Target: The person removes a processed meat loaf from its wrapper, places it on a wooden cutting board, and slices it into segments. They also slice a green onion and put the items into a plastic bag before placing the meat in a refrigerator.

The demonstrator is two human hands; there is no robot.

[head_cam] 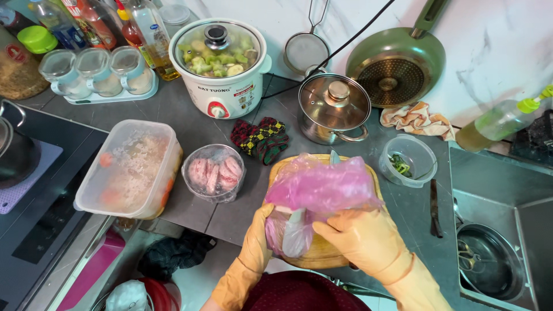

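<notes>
Head view shows us both of our hands in yellow rubber gloves over the round wooden cutting board (322, 256) near the front edge of the grey table (190, 109). Our left hand (258, 239) grips the lower left of a pink plastic bag (319, 187), its fingers (266, 216) curled around the bunched plastic, while our right hand (360, 236) presses on the bag's lower right, fingers (328, 230) closed on the film. The bag sits above the board, puffed up, with something pale showing through at its bottom; we cannot tell what it is. Just left of the board stands a small wrapped bowl of pink meat slices (214, 171), and further left a clear plastic container with a lid (129, 167). Behind the board lie a dark patterned cloth (262, 138) and a steel pot with a glass lid (334, 109). A white slow cooker (220, 63) with green vegetable pieces stands at the back. To the right, a small clear bowl (408, 158) holds chopped greens, near the sink (495, 253).
</notes>
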